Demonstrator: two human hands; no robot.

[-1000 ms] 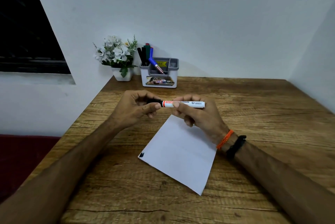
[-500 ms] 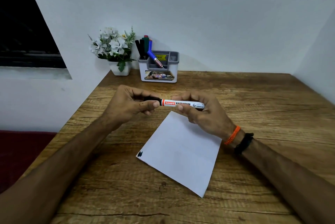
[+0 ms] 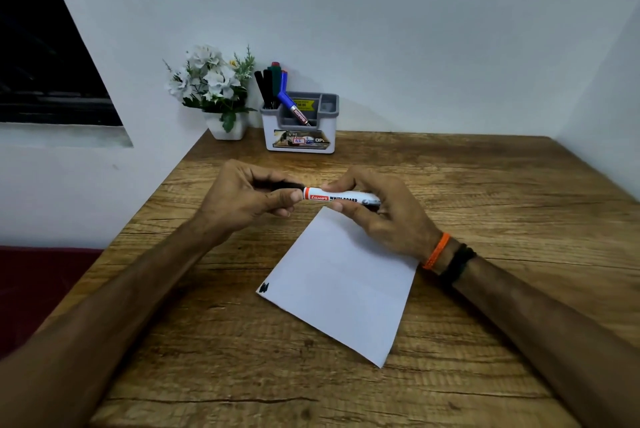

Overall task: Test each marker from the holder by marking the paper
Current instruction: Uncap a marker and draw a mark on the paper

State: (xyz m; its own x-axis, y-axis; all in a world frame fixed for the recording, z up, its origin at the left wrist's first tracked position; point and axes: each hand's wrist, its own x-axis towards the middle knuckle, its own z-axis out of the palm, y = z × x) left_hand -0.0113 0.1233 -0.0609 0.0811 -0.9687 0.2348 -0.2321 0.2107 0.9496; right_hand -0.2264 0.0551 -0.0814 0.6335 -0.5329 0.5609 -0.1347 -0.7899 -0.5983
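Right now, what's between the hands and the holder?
Only bare wooden table, per the head view. The hands, left and right, grip the marker short of the holder.

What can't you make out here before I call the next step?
- Head view: black cap end of the white whiteboard marker, covered by left hand fingers; on or off unclear.
- Marker's tail end, hidden in right hand.
- Grey-and-white holder label text, too small.

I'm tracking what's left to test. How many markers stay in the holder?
5 visible: two black, a green and a blue upright at the left, one blue leaning; more may be hidden.
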